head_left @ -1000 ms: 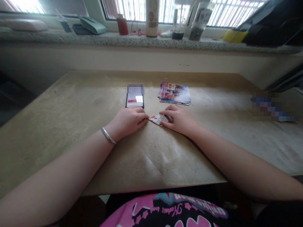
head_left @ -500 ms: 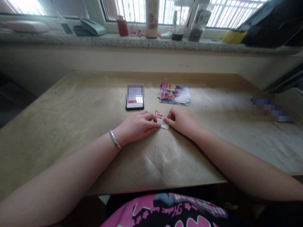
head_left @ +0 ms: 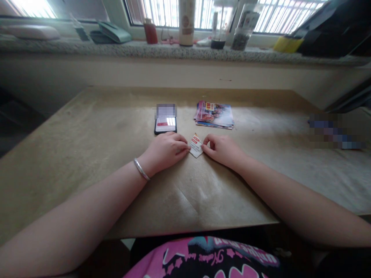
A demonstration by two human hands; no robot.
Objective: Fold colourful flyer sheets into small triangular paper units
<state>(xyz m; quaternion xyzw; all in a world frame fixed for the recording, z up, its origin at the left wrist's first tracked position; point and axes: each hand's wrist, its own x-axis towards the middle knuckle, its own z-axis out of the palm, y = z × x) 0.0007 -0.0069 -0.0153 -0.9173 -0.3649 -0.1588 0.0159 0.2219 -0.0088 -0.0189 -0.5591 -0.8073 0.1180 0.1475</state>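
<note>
A small piece of folded printed paper, white with red labels and lines of text, lies on the table between my hands, one corner toward me. My left hand pinches its left corner with thumb and fingertips. At the right corner, my right hand holds the paper between thumb and curled index finger. Just beyond my left hand lies a phone with its screen lit. A stack of glossy printed leaflets sits behind the paper, slightly to the right.
The table has a cream cover with creases near the front edge. On the granite windowsill stand a red bottle, a tall bottle, clear containers and a green case. A blurred flat item lies at the far right.
The folded paper has turned so a corner points toward me. My left fingers have drawn back slightly from its face to its left corner; my right hand has shifted to the right corner.
</note>
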